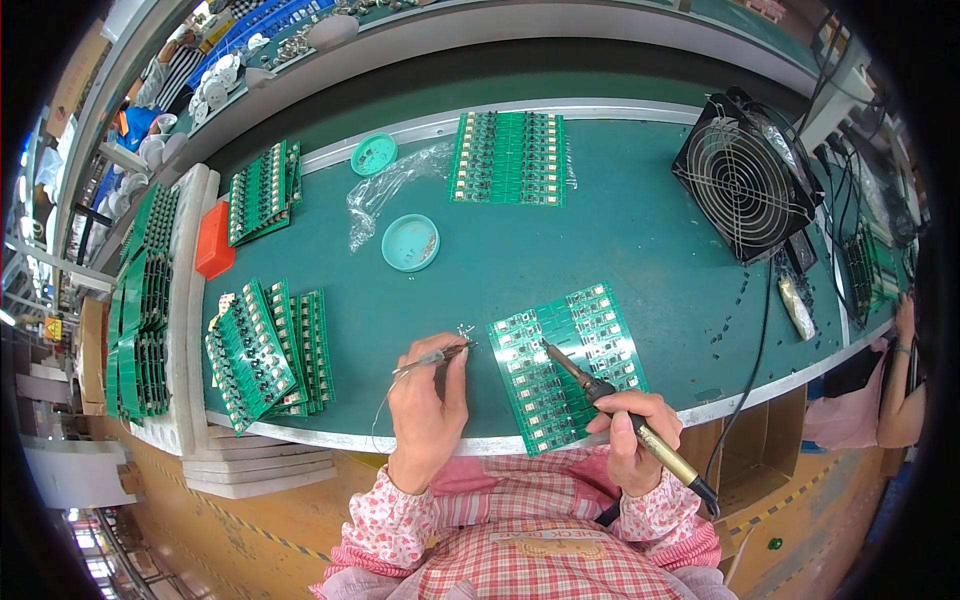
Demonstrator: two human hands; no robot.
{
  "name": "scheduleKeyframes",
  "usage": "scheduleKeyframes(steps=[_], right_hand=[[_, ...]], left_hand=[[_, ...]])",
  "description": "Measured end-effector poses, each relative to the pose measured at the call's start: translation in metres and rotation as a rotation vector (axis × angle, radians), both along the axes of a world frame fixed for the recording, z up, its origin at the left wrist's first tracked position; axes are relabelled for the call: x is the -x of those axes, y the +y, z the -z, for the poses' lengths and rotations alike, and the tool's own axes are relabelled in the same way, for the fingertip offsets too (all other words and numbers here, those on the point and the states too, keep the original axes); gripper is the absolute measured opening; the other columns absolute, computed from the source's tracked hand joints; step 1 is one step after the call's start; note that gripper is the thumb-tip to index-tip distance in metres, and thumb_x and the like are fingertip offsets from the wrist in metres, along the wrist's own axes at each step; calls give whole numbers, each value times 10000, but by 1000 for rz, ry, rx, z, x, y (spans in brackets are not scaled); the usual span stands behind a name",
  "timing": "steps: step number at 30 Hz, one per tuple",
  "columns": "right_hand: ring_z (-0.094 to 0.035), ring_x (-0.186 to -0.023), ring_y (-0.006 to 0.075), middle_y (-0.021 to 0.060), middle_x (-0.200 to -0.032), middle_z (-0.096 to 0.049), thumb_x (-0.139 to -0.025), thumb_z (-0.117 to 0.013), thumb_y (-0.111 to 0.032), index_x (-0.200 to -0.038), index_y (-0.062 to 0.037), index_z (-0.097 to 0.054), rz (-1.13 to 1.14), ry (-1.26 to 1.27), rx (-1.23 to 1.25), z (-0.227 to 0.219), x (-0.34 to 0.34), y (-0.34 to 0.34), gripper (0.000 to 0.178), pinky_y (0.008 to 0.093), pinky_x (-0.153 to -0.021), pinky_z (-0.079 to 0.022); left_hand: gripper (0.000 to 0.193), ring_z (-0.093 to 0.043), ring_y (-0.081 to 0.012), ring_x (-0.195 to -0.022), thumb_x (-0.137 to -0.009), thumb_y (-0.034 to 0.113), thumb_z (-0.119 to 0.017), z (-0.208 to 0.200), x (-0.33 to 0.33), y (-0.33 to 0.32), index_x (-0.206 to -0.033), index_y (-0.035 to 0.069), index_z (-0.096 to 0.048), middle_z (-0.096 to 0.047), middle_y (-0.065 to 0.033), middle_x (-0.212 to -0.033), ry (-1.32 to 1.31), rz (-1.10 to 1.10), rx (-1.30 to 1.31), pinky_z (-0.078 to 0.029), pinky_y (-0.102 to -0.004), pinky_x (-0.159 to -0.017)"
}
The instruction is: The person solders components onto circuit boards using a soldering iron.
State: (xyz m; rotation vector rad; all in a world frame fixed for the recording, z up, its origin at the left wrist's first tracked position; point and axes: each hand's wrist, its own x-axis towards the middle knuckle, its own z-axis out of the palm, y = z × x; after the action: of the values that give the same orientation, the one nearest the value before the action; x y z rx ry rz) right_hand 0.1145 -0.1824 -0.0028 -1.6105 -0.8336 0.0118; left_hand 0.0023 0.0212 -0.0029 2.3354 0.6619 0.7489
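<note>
In my right hand [637,436] is a soldering iron [655,447] with a yellowish handle, its tip over a green circuit board panel [545,400]. That panel lies at the table's near edge, with rows of small parts on it. My left hand [428,405] pinches a slim, dark-tipped tool [440,355] that looks like tweezers. A thin wire [385,405] curves down beside that hand. Close to the tool's tip lie some tiny pale parts [465,331]. Whether the iron's tip touches the board, I cannot tell.
A black fan [740,185] stands at the right, near a cable. Farther back are another board panel [508,158], two turquoise dishes [411,243] [374,154] and clear plastic film [385,200]. Board stacks [262,350] and a red box [214,242] line the left. A co-worker's arm [903,385] shows far right.
</note>
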Motion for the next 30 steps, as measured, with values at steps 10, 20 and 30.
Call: scheduleKeyframes(steps=[10,20,30], right_hand=[[-690,-579,173,61,-652,-696,-921,-623,-104,-960,-12,-672,0,10,-13,2,0,0,111,295,-557,-529],[-690,-580,172,57,-647,-690,-931,-620,-113,-967,-16,-675,18,12,-17,3,2,0,117,295,-557,-528],[-697,-586,176,67,-660,-696,-933,-623,-121,-969,-18,-679,19,23,-25,2,2,0,123,300,-570,-540]], left_hand=[[124,-678,-246,-850,-910,-43,-644,-2,-1,0,-1032,-19,-651,-683,-122,-1017,2,14,-19,-521,-317,-768],[126,-683,-262,-864,-897,-59,-639,-3,0,-4,-1016,-21,-662,-690,-137,-1016,-23,45,-96,-533,-328,-766],[131,-698,-245,-856,-893,-74,-645,-5,2,-23,-1017,-38,-667,-699,-144,-1005,-37,173,141,-543,-305,-769]])
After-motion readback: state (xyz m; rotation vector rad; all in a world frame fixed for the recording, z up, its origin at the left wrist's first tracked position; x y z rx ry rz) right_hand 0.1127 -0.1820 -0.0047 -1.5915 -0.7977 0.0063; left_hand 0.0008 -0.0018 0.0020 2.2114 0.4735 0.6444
